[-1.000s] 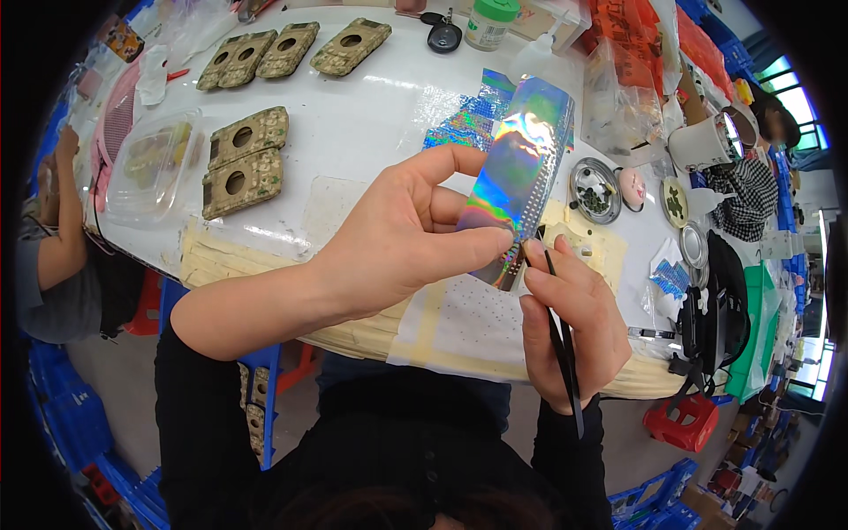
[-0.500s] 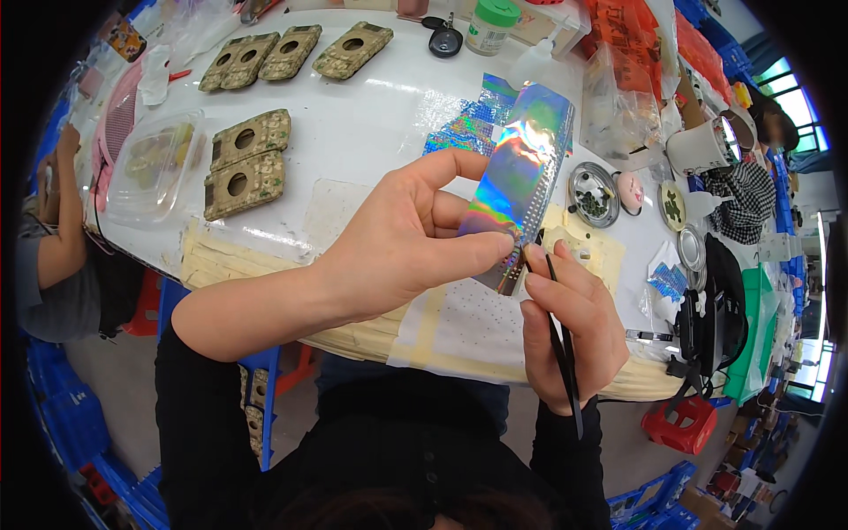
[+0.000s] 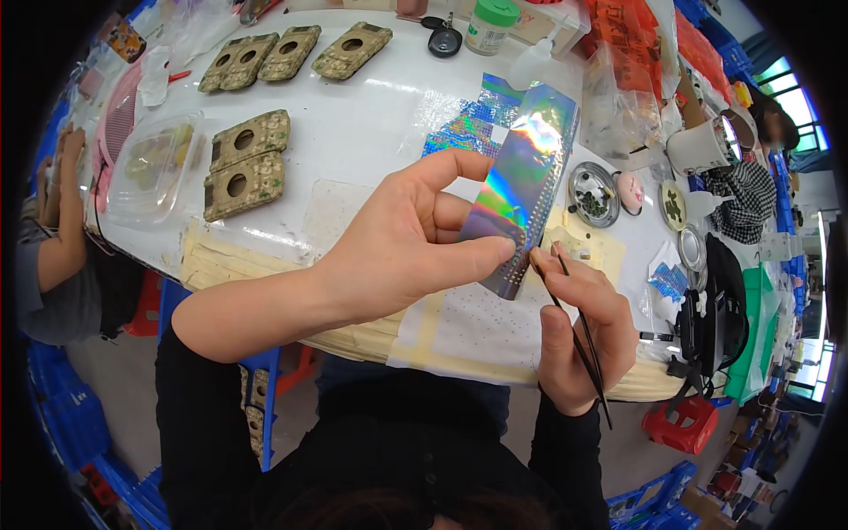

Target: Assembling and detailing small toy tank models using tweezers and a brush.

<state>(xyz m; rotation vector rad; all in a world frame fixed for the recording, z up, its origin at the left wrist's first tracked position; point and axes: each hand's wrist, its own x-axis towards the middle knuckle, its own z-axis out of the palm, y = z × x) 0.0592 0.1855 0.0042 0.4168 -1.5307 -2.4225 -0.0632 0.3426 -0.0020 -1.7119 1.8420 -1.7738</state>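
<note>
My left hand [image 3: 406, 234] pinches a shiny rainbow-silver holographic strip [image 3: 534, 146] between thumb and fingers, tilted above the table. Rows of tiny raised dots run along the strip's right side. Black tweezers [image 3: 594, 371] rest in my right hand [image 3: 601, 331], its fingers closed round them near the strip's lower right edge. Whether the tips grip anything is too small to tell. Under both hands lies a white sheet [image 3: 464, 331] with scattered small dark specks. Just beyond the strip are more iridescent blue sheets [image 3: 459, 132].
Several camouflage toy tank hulls [image 3: 246, 168] lie at the left and far left. A clear plastic tub [image 3: 155, 172] stands beside them. At right are a round metal dish [image 3: 594, 196] with small dark green pieces and a black bag [image 3: 720, 318]. Another person's arm [image 3: 66, 194] shows at far left.
My right hand has shifted slightly right, drawing the tweezers away from the strip's edge. The strip has turned a little in my left hand, changing its reflections.
</note>
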